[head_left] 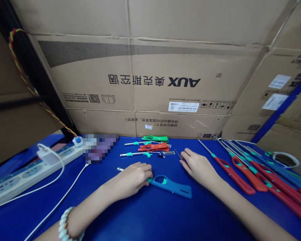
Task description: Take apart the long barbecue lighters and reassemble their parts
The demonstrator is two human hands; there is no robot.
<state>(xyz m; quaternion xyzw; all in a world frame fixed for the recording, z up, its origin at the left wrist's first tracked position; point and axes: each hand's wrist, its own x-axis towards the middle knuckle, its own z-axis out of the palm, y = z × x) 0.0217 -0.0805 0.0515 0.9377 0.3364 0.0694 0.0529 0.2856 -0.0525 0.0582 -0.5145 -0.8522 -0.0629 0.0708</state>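
Note:
My left hand (pixel 136 177) is closed around the neck of a blue long-reach lighter (pixel 175 187) with a teal trigger. The lighter's handle points right, and its metal tip shows past my knuckles. My right hand (pixel 199 164) is apart from the lighter, fingers curled in a pinch with a thin dark rod (pixel 177 154) sticking out to the upper left. Beyond the hands lie a green lighter shell (pixel 155 138) and a red lighter shell (pixel 155 147). Beside these are metal lighter tubes (pixel 135 154) with teal parts and a small clear piece (pixel 169 153).
Several red, orange and blue lighters (pixel 237 177) lie on the right. A white power strip (pixel 35 170) with a plugged-in charger (pixel 47 155) and white cables (pixel 65 197) occupies the left. A roll of tape (pixel 286 160) sits far right. Cardboard (pixel 150 67) walls the back of the blue table (pixel 145 221).

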